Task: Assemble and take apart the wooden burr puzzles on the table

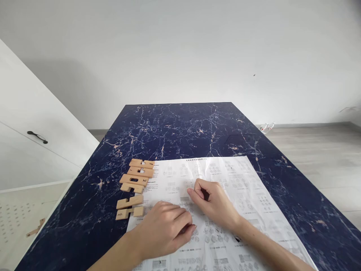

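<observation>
A large creased paper sheet (220, 171) printed with rows of small diagrams lies under both hands. My left hand (169, 227) rests palm down on its lower left part, fingers curled in, with nothing visible in them. Ahead and to the right, my right hand (216, 199) lies on the paper in a loose fist, thumb near the curled index finger and no object showing. Left of the hands, several notched wooden burr puzzle pieces form a column over the sheet's left edge. Among them are a slotted piece (124, 180) marked 2 and a piece (122, 215) marked 3 nearest me.
The dark blue marble-patterned table (180, 131) reaches forward to a white wall (180, 49). On the left stands a white cabinet with a black handle (37, 137). A wooden piece (36, 227) lies low beside the table. Clear plastic (266, 128) lies on the floor at right.
</observation>
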`<state>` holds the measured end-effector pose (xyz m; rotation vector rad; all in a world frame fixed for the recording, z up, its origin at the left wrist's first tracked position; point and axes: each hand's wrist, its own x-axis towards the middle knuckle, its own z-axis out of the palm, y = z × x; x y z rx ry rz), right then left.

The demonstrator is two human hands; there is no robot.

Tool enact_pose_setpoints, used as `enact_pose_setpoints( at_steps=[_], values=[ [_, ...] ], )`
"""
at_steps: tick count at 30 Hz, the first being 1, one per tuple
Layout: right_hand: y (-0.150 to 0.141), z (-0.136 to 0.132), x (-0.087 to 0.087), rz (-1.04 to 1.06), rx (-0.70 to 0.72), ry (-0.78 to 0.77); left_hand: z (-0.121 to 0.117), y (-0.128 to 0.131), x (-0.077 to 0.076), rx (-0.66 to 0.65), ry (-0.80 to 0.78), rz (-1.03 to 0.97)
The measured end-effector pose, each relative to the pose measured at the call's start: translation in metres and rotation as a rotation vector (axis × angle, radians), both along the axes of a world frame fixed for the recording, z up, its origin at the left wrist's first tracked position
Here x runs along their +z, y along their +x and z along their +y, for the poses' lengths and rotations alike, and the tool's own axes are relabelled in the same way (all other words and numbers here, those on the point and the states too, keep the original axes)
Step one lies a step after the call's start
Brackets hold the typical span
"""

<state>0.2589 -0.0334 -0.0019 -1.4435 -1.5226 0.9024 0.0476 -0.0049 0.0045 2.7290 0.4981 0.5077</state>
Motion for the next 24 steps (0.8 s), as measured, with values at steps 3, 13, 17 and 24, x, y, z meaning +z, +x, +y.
enact_pose_setpoints(
  at_steps=[3, 13, 17, 24],
  values=[
    [-0.0005, 0.0006, 0.0006, 0.005, 0.003, -0.003, -0.0002, 0.0003, -0.0003, 0.005, 0.007, 0.002],
    [-0.0012, 0.0005, 0.0011, -0.013, 0.014, 0.027, 0.0007, 0.0002, 0.0021, 0.002, 0.013, -0.008],
    [-0.0014, 0.0004, 0.0015, -0.016, 0.023, 0.022, 0.0007, 0.0010, 0.0003, 0.002, 0.023, 0.001],
    [-0.0016, -0.0003, -0.0027, -0.031, 0.031, 0.012, 0.0007, 0.0006, -0.0051, -0.005, 0.020, -0.002]
  ],
)
